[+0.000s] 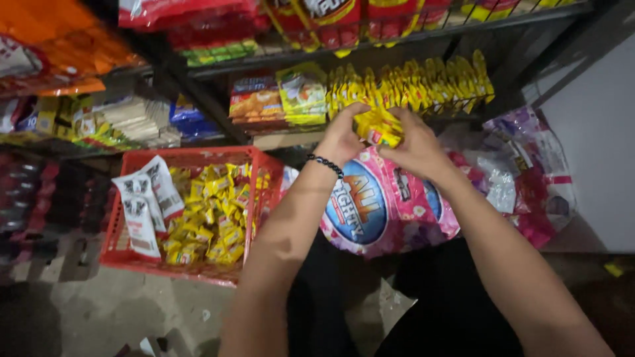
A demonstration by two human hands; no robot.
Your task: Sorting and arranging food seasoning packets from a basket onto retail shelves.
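Note:
Both my hands hold a small bundle of yellow sachets in front of a shelf. My left hand, with a dark bead bracelet on the wrist, grips the bundle from the left. From the right, my right hand closes on the same bundle. A row of yellow sachets stands on the shelf just behind. Below my hands lies a large pink bag with a blue round label.
A red plastic crate at the lower left holds many yellow sachets and white packets. Dark wire shelves carry red, orange and yellow packs. Clear and pink plastic bags pile at the right by a white wall. The floor is bare concrete.

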